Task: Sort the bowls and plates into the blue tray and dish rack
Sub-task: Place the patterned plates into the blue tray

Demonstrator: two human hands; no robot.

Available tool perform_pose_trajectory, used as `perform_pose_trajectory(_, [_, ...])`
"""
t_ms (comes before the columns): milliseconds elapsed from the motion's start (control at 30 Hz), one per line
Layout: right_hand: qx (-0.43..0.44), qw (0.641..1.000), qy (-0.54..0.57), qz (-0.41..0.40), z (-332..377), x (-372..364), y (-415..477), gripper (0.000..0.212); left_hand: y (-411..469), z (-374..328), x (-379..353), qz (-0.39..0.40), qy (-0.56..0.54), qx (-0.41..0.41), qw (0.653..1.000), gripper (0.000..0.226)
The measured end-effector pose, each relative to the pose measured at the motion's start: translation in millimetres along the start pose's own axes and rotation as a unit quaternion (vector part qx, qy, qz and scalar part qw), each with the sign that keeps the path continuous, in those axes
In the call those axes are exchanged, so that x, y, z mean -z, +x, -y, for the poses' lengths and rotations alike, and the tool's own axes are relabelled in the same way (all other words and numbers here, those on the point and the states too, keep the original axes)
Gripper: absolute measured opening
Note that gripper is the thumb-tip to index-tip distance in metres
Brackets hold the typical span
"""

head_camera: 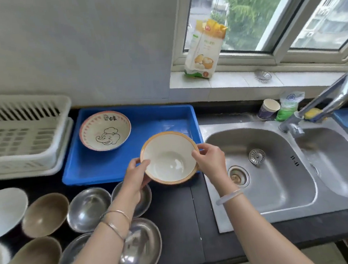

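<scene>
Orange-rimmed white ceramic bowl | held mid-frame over lower-right corner of blue plastic tray | left hand and right hand fingers pinch its rim | probably hard, slippery, breakable; hold both sides

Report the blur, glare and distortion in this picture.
Head view: wide-angle distortion bows the dish rack and slants the window frame; daylight glints on the sink and steel bowl; the white plate blurs; the orange-rimmed bowl looks sharp.
</scene>
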State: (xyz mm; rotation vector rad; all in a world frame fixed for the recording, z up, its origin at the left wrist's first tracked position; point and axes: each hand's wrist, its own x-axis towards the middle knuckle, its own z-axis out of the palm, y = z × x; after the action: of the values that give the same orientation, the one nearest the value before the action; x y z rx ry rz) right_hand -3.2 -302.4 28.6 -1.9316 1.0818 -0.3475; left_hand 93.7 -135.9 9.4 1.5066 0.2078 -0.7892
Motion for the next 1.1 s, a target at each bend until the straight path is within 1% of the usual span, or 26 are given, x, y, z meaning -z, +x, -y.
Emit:
perform_pose_trajectory(167, [-0.02,0.995,0.081,0.057,46,-57,18,0.017,27,-26,49,-0.053,-0.084,-0.057,0.993,0.02])
perform_pose_trajectory(300, [-0.028,0.989,0.114,0.09,77,-102,34,0.019,51,-44,85,-0.064,-0.14,-0.087,0.984,0.022])
perform_pose_trajectory(367, [-0.026,0.987,0.122,0.099,91,-123,44,0.016,66,-51,100,-0.07,-0.153,-0.1,0.981,0.025])
perform_pose_trajectory(433, [-0.022,0.987,0.117,0.104,104,-143,54,0.011,82,-58,112,-0.076,-0.141,-0.112,0.981,0.024])
perform_pose_trajectory(600, [-0.024,0.991,0.087,0.098,125,-182,80,0.023,120,-71,129,-0.112,-0.067,-0.12,0.984,0.034])
perform_pose_trajectory(733, [-0.03,0.993,0.052,0.101,128,-203,94,0.02,141,-71,133,-0.156,-0.016,-0.11,0.982,0.039])
perform_pose_trajectory(833, [-0.038,0.993,0.031,0.105,125,-214,98,0.021,152,-66,135,-0.176,0.023,-0.112,0.978,0.036])
perform_pose_trajectory(967, [-0.029,0.993,0.002,0.114,120,-225,103,0.018,161,-59,136,-0.191,0.036,-0.115,0.974,0.033])
perform_pose_trajectory(1100, [-0.025,0.993,-0.014,0.116,118,-229,109,0.019,167,-55,136,-0.189,0.049,-0.114,0.974,0.033])
